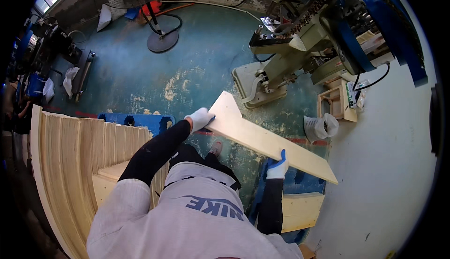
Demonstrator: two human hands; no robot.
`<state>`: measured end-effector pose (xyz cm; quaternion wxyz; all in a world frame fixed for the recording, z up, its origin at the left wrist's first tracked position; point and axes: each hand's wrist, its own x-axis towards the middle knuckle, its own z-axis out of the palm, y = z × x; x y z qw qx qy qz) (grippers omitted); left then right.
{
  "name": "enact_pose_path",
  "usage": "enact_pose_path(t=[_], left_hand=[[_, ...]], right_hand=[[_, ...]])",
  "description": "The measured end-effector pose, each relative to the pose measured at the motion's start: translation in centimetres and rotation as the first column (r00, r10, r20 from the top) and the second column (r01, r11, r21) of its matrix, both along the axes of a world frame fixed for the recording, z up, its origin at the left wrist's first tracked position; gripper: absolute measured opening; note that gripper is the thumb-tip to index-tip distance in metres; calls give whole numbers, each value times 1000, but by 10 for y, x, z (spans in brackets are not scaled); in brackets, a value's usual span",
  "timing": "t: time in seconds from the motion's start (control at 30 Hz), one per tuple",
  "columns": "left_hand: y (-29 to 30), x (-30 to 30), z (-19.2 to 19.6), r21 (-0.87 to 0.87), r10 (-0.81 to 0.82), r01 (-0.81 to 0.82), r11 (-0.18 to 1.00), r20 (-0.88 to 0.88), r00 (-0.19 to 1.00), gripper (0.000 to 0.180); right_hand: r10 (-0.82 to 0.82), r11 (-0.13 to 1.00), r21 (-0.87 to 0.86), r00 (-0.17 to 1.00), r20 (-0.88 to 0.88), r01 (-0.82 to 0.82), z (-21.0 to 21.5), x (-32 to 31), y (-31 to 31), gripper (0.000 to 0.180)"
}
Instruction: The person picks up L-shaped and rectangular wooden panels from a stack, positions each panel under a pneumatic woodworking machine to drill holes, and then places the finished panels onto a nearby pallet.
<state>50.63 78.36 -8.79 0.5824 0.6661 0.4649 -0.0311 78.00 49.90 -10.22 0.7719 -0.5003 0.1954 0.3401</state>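
A long pale wooden board (267,139) with a wider angled piece at its far left end is held across in front of me, tilted down to the right. My left hand (200,119), in a white and blue work glove, grips its left edge near the angled piece. My right hand (278,166), gloved the same way, grips the near edge toward the right end, its blue thumb lying over the top face. Below the right end, a blue pallet (300,179) carries another wooden panel (302,212). The fingers under the board are hidden.
On my left stands a large row of stacked wooden boards (75,151) on a blue pallet (136,119). A green-grey machine (267,78) stands ahead to the right. Beside it are a white sack (321,127) and a wooden crate (335,99). A round stand base (162,41) is farther off.
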Motion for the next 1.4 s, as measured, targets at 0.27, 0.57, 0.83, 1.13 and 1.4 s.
enact_pose_path(t=[0.27, 0.57, 0.83, 1.13, 1.4], left_hand=[[93, 58, 25, 30, 70, -90, 995, 404, 912, 47], [164, 34, 31, -179, 113, -19, 984, 532, 839, 45], [233, -23, 41, -224, -12, 66, 972, 233, 972, 68], [265, -12, 107, 260, -45, -65, 963, 395, 918, 74], [234, -19, 127, 397, -236, 66, 916, 399, 886, 69]], right_hand=[[2, 998, 60, 977, 215, -15, 74, 42, 93, 44], [-135, 990, 68, 963, 231, 123, 95, -17, 146, 51], [-157, 987, 4, 946, 283, 162, 92, -118, 141, 41], [-134, 988, 104, 962, 237, 112, 55, -204, 96, 48], [-212, 971, 170, 934, 287, 168, 89, -258, 81, 55]])
